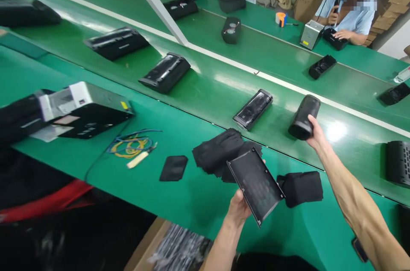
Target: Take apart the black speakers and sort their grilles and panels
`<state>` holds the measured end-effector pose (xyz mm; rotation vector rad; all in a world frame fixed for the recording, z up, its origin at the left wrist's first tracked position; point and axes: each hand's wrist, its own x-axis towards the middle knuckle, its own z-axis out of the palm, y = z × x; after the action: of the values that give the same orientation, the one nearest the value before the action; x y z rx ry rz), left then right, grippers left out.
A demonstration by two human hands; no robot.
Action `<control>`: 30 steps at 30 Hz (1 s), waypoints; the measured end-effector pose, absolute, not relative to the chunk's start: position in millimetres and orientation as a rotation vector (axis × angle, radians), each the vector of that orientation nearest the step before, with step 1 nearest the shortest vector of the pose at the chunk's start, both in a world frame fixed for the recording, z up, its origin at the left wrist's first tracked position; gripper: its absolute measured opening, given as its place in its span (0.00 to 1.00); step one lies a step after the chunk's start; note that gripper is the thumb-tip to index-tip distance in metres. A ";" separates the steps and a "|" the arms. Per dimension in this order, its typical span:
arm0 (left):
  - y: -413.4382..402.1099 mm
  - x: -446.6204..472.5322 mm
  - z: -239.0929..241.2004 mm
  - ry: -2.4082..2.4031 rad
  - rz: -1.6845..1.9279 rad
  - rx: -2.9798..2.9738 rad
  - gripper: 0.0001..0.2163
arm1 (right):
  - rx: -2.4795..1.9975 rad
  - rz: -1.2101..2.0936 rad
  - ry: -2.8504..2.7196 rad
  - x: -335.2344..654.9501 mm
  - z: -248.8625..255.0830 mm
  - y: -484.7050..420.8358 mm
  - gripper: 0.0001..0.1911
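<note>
My left hand (pixel 239 209) grips a flat black rectangular panel (pixel 255 185) by its lower left edge, tilted above the green table, small tabs showing along its rim. Farther out on the belt, my right hand (pixel 315 132) is closed round the near end of a black speaker housing (pixel 304 117). Behind the panel lies a spread pile of black cloth-like sheets (pixel 218 151), partly hidden by it. To the panel's right sits a smaller stack of black sheets (pixel 304 187). A single black sheet (pixel 173 168) lies to the left.
A green conveyor belt (pixel 205 98) carries several black housings, one (pixel 253 108) left of my right hand. A silver-and-black machine (pixel 86 110) stands at left, near coiled yellow and blue cord (pixel 130 145). A grey post (pixel 153 4) rises mid-belt. Two co-workers (pixel 349 19) sit across.
</note>
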<state>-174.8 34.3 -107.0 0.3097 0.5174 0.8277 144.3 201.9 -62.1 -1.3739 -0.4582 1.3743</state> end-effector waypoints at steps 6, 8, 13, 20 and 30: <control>44.1 -135.3 -68.9 0.359 0.813 0.327 0.48 | -1.279 1.341 -0.512 186.6 -3.0 48.4 0.53; 43.3 -118.0 -56.3 0.314 0.754 0.348 0.48 | -1.234 1.472 -0.543 176.6 15.5 8.0 0.60; 30.7 -82.2 -43.6 0.186 0.598 0.378 0.49 | -1.363 1.475 -0.771 152.7 66.9 -41.5 0.55; 5.1 -53.7 -32.6 0.199 0.731 0.430 0.38 | -1.861 0.994 -1.461 131.6 108.9 -58.0 0.57; -5.7 -45.8 -40.5 0.149 0.750 0.479 0.39 | -2.007 0.879 -1.696 114.8 103.3 -73.4 0.55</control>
<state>-45.8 -5.7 -40.5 0.4790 0.1495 0.7502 114.8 -73.4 103.3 -2.0072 -1.6957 0.8788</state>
